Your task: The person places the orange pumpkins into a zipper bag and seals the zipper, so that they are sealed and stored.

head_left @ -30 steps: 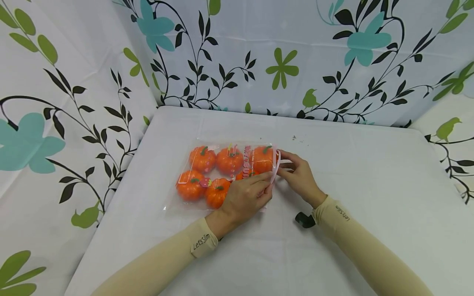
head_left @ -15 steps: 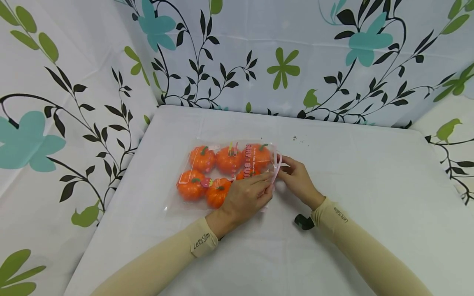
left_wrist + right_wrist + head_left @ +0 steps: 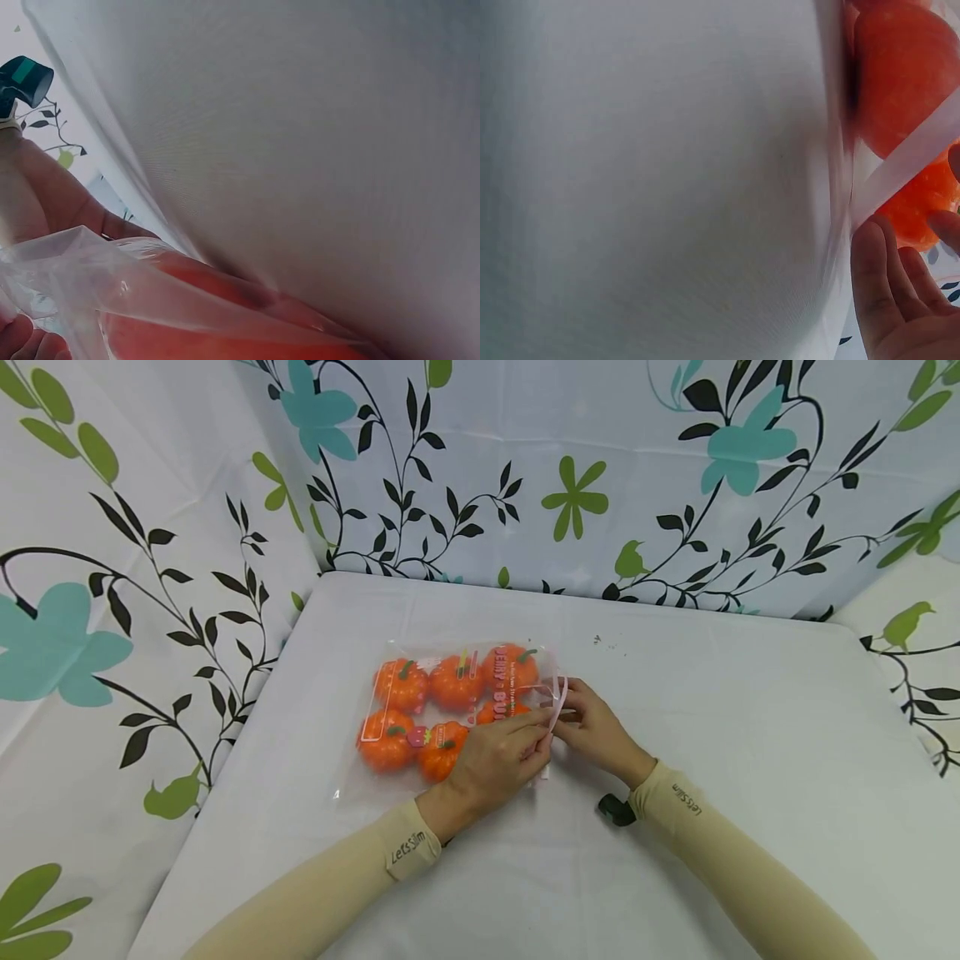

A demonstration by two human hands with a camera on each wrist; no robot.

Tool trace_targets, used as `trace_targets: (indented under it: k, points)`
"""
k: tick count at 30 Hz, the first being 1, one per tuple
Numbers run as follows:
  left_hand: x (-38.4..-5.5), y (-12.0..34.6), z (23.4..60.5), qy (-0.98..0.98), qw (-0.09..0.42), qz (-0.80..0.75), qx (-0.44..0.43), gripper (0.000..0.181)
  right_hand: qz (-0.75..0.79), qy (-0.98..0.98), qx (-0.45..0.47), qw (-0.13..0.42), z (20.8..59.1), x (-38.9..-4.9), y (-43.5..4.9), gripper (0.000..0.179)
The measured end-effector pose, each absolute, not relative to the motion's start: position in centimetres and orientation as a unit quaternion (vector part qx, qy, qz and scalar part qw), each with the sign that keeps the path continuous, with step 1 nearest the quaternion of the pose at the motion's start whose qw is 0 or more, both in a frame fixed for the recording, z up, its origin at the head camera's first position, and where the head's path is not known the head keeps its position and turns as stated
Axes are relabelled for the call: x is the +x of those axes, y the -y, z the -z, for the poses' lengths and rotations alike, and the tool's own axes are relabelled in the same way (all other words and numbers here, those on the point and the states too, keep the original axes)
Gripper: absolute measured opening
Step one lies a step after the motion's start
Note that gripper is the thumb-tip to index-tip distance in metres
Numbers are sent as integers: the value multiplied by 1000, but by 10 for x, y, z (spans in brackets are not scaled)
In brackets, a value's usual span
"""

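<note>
A clear plastic zip bag [image 3: 480,653] with pink lettering lies on the white table. Several orange toy pumpkins [image 3: 458,683] with green stems are inside it, in two rows. My left hand [image 3: 491,764] pinches the bag's right edge near the pink closing strip [image 3: 559,697] and covers part of the lower row. At that same mouth of the bag, my right hand [image 3: 603,735] has its fingertips touching the strip. The right wrist view has the right-hand fingers [image 3: 877,277] fairly straight at the strip's end, thumb apart. Orange pumpkins [image 3: 907,75] show through the plastic there.
The white cloth-covered table [image 3: 720,727] reaches out on both sides of the bag. Small dark specks [image 3: 597,639] lie behind the bag. A leaf-patterned curtain [image 3: 465,477] closes off the back and sides. A small black camera [image 3: 617,810] sits at the right wrist.
The top-row pumpkins have shifted left, away from the bag's mouth. My right hand has come slightly down and left along the strip. The left hand keeps its place.
</note>
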State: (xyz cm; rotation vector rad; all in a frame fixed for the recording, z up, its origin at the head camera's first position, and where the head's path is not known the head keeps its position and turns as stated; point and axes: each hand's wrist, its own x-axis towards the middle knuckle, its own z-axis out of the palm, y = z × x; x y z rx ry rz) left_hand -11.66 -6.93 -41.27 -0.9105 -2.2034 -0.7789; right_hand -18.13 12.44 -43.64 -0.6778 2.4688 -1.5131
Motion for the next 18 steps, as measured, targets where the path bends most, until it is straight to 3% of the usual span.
trace_targets:
  k: [11,18]
  points:
    - [-121,70,414,835,311,288,-352,22,484,-846,-213,74,403,-167,-118,36]
    - [-121,69,415,838,306,275,-357,24,497,-836,-219,76,426,-178,-126,35]
